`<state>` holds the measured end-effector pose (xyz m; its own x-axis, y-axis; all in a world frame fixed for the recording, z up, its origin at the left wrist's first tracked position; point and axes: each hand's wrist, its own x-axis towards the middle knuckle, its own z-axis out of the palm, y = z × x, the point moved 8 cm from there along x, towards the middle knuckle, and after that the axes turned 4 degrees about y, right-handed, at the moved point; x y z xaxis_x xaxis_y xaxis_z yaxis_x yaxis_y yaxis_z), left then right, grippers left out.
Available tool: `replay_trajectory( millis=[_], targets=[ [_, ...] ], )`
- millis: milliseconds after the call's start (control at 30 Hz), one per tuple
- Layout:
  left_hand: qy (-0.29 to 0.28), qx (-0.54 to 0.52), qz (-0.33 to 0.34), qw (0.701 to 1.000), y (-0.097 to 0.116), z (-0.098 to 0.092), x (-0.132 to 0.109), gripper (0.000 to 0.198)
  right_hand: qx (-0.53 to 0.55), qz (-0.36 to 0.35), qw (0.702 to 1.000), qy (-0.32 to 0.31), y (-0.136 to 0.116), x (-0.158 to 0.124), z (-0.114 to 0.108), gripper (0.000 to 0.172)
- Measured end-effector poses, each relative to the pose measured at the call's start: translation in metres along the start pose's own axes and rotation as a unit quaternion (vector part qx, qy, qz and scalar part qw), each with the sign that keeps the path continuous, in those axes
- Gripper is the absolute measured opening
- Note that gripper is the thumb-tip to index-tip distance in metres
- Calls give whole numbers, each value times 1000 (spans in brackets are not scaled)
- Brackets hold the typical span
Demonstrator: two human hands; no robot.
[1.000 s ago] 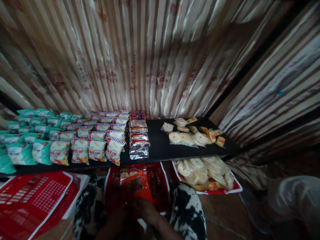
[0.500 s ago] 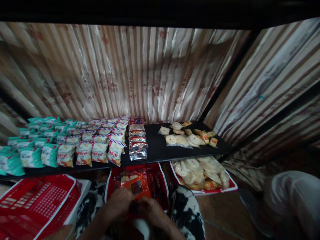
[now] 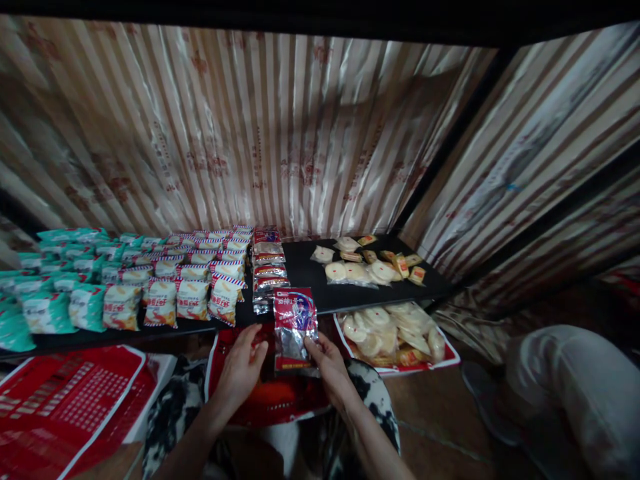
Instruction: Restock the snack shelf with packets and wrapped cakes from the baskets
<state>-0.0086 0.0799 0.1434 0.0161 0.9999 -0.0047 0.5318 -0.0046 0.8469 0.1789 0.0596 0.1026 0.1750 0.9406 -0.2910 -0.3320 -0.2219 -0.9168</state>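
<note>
My right hand (image 3: 327, 363) pinches the lower right edge of a red and silver snack packet (image 3: 295, 325) and holds it upright in front of the black shelf (image 3: 310, 293). Just left of that packet is my left hand (image 3: 243, 367), fingers stretched upward and nothing plainly in them. Below both hands sits a red basket (image 3: 270, 400) with more red packets. On the shelf behind, a column of the same red and silver packets (image 3: 267, 267) lies next to rows of striped white packets (image 3: 200, 280).
Teal packets (image 3: 45, 300) fill the shelf's left end; round crackers in clear wrap (image 3: 365, 263) lie at its right. A red tray of crackers (image 3: 395, 330) sits below right, another red basket (image 3: 65, 400) lower left. Another person's pale-trousered leg (image 3: 575, 393) is at right.
Both hands came up out of the red basket. The red and silver packet has been lifted to shelf height in my right hand, and the left hand has opened beside it.
</note>
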Motion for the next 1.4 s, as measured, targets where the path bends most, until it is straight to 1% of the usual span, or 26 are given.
replay_trajectory(
  millis=[100, 167, 200, 267, 367, 467, 533, 667, 767, 833, 900, 1000, 1067, 1133, 1200, 1300, 1400],
  targets=[
    [-93, -103, -48, 989, -10, 41, 0, 50, 20, 12, 1000, 19, -8, 2, -5, 53],
    [-124, -146, -49, 980, -7, 59, 1, 46, 19, 10, 1000, 23, -12, 2, -8, 51],
    [-128, -150, -42, 980, -5, 64, 3, 44, 19, 9, 1000, 22, -13, 3, -9, 49],
    [-120, -132, -27, 984, 1, 69, 6, 39, 23, 8, 999, 24, -14, 4, -13, 45],
    [-109, -119, -17, 987, 13, 70, 12, 33, 24, 17, 999, 26, -19, 6, -17, 43],
    [-105, -126, -18, 986, 24, 70, 22, 29, 12, 21, 1000, 20, -30, 10, -18, 44],
    [-86, -121, -22, 989, 27, 70, 33, 32, 7, 12, 1000, 23, -41, 14, -18, 43],
    [-37, -143, -4, 989, 32, 69, 57, 45, -10, -22, 1000, 19, -62, 32, -14, 41],
    [-3, -186, 12, 982, 45, 62, 76, 48, -24, -60, 998, 22, -80, 55, -5, 42],
    [32, -214, 23, 976, 59, 52, 91, 49, -33, -87, 995, 21, -97, 75, 6, 43],
    [86, -218, 38, 971, 73, 37, 107, 50, -47, -119, 991, 24, -116, 98, 20, 45],
    [162, -186, 57, 968, 89, 16, 131, 50, -67, -157, 985, 22, -141, 135, 43, 50],
    [194, -143, 63, 968, 95, 7, 144, 44, -91, -182, 979, 28, -152, 157, 55, 52],
    [212, -95, 53, 971, 95, 2, 153, 39, -157, -204, 966, 29, -158, 174, 67, 48],
    [219, -60, 32, 973, 91, -1, 160, 39, -244, -219, 944, 38, -159, 187, 75, 41],
    [218, -31, 15, 975, 82, -2, 166, 41, -347, -226, 907, 70, -153, 199, 78, 36],
    [203, -7, 1, 979, 72, 0, 171, 41, -395, -226, 888, 67, -142, 205, 81, 32]
  ],
)
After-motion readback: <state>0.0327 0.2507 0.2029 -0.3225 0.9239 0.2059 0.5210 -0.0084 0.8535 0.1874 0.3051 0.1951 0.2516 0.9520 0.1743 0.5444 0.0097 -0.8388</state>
